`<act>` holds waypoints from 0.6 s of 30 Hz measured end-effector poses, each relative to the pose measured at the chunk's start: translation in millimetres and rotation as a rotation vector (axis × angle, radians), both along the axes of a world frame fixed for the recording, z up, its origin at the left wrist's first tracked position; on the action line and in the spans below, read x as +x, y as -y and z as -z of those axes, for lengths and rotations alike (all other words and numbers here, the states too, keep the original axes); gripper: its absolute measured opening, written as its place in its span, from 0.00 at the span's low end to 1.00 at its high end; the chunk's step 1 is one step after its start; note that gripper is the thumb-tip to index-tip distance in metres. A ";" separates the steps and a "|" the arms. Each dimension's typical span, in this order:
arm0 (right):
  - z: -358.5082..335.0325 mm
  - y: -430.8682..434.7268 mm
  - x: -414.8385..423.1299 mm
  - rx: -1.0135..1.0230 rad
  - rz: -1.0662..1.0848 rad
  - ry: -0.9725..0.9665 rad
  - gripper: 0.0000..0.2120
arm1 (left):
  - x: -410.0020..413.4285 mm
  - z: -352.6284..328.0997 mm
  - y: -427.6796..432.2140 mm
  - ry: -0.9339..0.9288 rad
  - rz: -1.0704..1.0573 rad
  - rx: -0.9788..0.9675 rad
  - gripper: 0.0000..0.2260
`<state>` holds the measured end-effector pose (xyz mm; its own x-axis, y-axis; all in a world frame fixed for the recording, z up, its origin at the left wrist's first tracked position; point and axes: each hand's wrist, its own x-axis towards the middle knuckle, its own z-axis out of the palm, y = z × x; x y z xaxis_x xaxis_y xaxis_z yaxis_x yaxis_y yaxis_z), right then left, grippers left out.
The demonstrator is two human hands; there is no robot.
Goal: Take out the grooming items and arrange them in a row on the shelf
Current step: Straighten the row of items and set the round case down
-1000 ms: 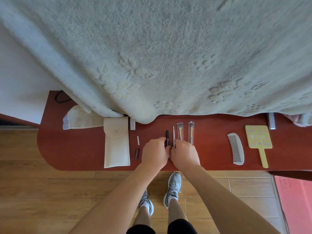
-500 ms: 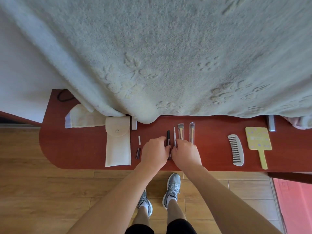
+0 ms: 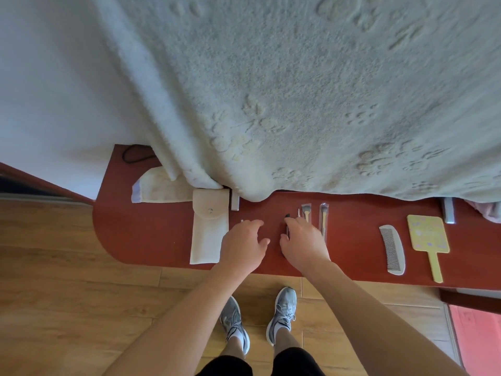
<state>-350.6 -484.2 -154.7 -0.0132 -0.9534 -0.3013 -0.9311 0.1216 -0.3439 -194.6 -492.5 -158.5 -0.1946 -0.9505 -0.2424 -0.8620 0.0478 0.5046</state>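
Shelf (image 3: 151,240) row: dark stick (image 3: 287,229) mid-shelf, pinched by R hand (image 3: 305,244) fingers; brushes (image 3: 306,210) just beside, comb (image 3: 392,249) & mirror (image 3: 427,234) toward R end. L hand (image 3: 242,246) fingers relaxed, beside pouch (image 3: 208,232).

Right of pouch (image 3: 208,226): white tip (image 3: 242,221) shows, rest under left hand (image 3: 244,245). Further right: black tool (image 3: 287,216) mostly under right hand (image 3: 303,242); grip unclear. Left of pouch: cloth (image 3: 154,189), cord (image 3: 132,156) partly under blanket (image 3: 298,104). Far right: pink thing (image 3: 492,213) cut by edge.
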 end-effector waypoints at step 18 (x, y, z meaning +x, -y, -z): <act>15.8 43.8 48.3 0.049 -0.430 -0.092 0.25 | 68.1 6.1 3.3 0.207 0.260 0.041 0.23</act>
<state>-302.3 -528.0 -170.5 0.3529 -0.8628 -0.3620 -0.9269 -0.2697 -0.2610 -126.6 -495.8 -164.5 -0.3717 -0.8643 -0.3388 -0.9080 0.2625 0.3265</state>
